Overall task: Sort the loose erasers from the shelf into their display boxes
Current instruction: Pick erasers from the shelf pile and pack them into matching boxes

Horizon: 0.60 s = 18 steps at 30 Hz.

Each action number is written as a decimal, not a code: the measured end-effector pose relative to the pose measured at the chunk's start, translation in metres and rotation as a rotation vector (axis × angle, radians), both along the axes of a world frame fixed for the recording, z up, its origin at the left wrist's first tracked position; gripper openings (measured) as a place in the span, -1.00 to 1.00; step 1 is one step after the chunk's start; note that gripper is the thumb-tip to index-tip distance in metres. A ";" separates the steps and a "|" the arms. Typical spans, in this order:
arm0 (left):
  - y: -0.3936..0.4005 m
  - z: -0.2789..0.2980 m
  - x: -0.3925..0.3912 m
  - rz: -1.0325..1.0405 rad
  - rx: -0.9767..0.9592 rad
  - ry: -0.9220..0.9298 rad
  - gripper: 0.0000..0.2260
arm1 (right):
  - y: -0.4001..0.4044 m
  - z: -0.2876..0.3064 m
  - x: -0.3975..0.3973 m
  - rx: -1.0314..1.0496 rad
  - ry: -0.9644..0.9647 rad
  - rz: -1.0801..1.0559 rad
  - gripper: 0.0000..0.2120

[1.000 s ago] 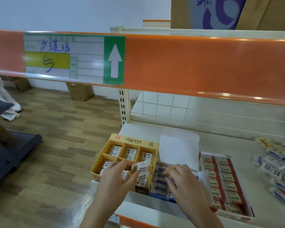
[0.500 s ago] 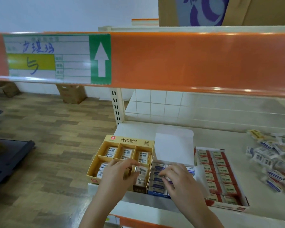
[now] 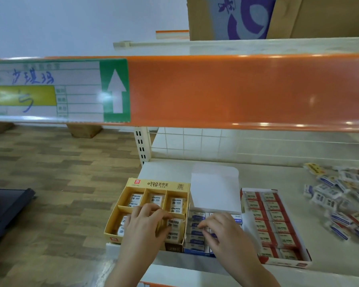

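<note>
Three display boxes sat side by side at the front of the lower shelf point(image 3: 278, 175): a yellow box point(image 3: 133, 195) with six compartments on the left, a blue box point(image 3: 195, 228) with its white lid flap point(image 3: 215, 189) standing up in the middle, and a red box point(image 3: 272, 224) packed in two columns on the right. The left hand point(image 3: 143, 226) lay over the front middle compartment of the yellow box, fingers curled downward onto the erasers there; whether it gripped one I could not tell. The right hand point(image 3: 222, 230) rested over the blue box, its fingertips point(image 3: 203, 225) bent and pressed onto the blue-wrapped erasers, seemingly pinching at one, though the hold was not clear. Further right on the shelf, well apart from the boxes, lay a heap of loose erasers point(image 3: 340, 201) in blue, red and yellow wrappers. Above ran an orange shelf edge point(image 3: 236, 90) bearing a white label point(image 3: 50, 90) with a green arrow.
</note>
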<state>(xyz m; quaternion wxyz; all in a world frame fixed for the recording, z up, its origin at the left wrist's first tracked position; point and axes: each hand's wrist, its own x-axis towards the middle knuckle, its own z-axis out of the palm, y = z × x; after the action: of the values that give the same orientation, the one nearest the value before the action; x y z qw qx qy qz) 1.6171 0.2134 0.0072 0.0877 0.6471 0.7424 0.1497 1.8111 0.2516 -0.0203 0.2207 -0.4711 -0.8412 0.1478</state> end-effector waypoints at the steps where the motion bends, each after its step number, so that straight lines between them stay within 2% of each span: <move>1: 0.001 0.001 0.000 -0.007 0.010 -0.002 -0.75 | 0.001 0.003 0.002 -0.023 0.008 0.025 -0.82; 8: 0.027 0.016 0.012 -0.061 0.074 0.002 -0.77 | 0.022 0.025 0.018 -0.077 -0.061 0.060 -0.76; 13: 0.059 0.029 0.045 -0.176 0.122 0.027 -0.77 | 0.037 0.036 0.047 -0.085 -0.022 -0.064 -0.75; 18: 0.088 0.037 0.087 -0.311 0.147 -0.039 -0.76 | 0.043 0.041 0.087 -0.061 -0.062 -0.194 -0.74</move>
<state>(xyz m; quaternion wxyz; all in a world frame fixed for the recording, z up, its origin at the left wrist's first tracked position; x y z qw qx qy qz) 1.7044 0.3012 0.0443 0.0764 0.7558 0.6186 0.2007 1.8979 0.2942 0.0210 0.1935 -0.5613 -0.7930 0.1366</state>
